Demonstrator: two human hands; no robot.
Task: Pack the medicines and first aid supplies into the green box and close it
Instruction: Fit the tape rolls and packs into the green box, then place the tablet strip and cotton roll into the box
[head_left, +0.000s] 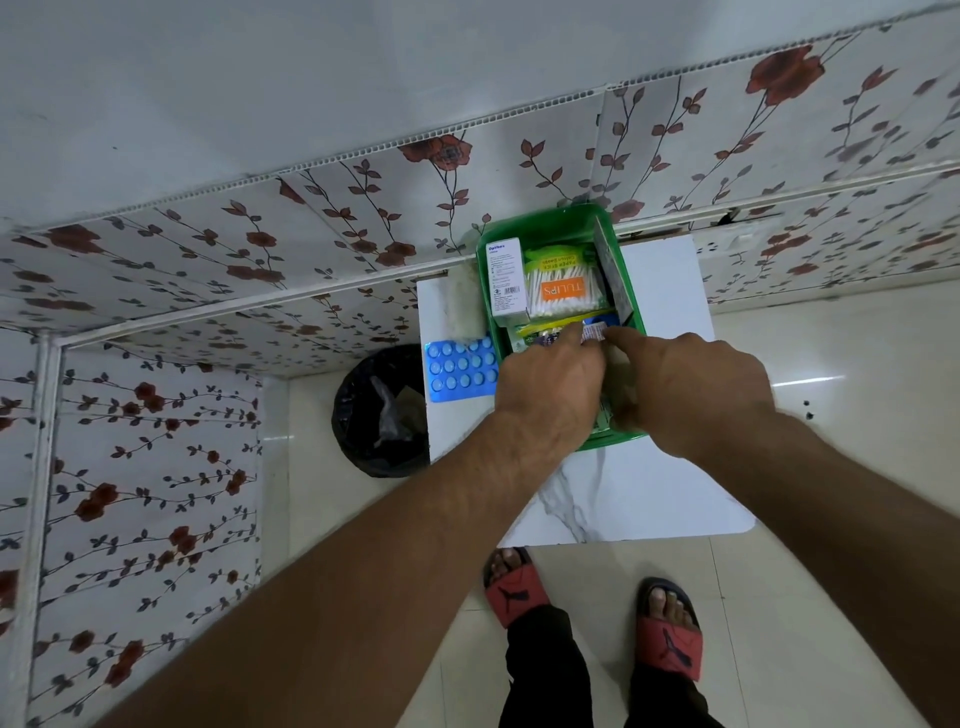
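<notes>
Reaching into green box (558, 221) at far edge of white marble-look table (649, 493), left hand (550, 379) and right hand (691, 384) pinched small sachet (592, 331) together. Cotton swab pack (563, 288) and white carton (505, 278) lay inside. Blue blister strip (457, 369) sat outside, beside box's left wall, near table's left edge.

swabs pack (563, 286) in box (545, 221) (on table (654, 483)), blister sheet (457, 370) left
</notes>
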